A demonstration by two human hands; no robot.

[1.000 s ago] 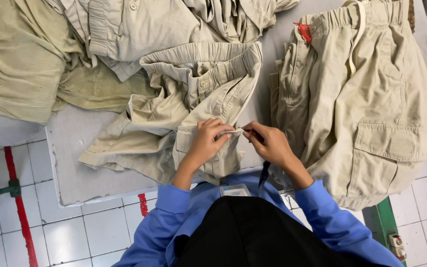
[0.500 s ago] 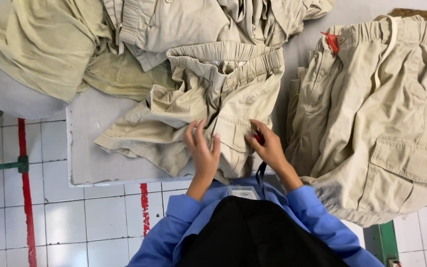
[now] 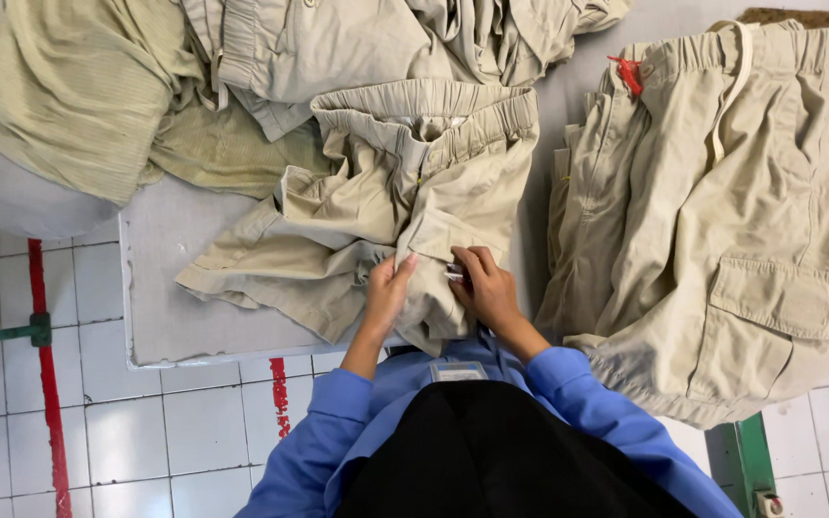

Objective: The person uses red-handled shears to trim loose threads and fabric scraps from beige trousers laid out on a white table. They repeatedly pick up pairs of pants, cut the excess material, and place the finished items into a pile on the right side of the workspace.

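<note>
A pair of beige shorts [image 3: 405, 192] with an elastic waistband lies crumpled on the grey table [image 3: 175, 307], waistband away from me. My left hand [image 3: 388, 293] pinches a fold of its fabric near the table's front edge. Close beside it, my right hand [image 3: 486, 288] rests on the same fold, its fingers closed around a small silvery metal tool [image 3: 453, 274]. The two hands are a few centimetres apart, and both sleeves are blue.
A stack of beige cargo shorts [image 3: 722, 211] with a red tag [image 3: 628, 74] lies to the right, hanging over the table edge. More beige garments [image 3: 69, 96] are heaped at the back left. Below are white floor tiles with a red line [image 3: 45, 384] and a green post [image 3: 741, 460].
My hands came down from holding something up between them and now press on the near fold of the shorts. The view has shifted a little to the left.
</note>
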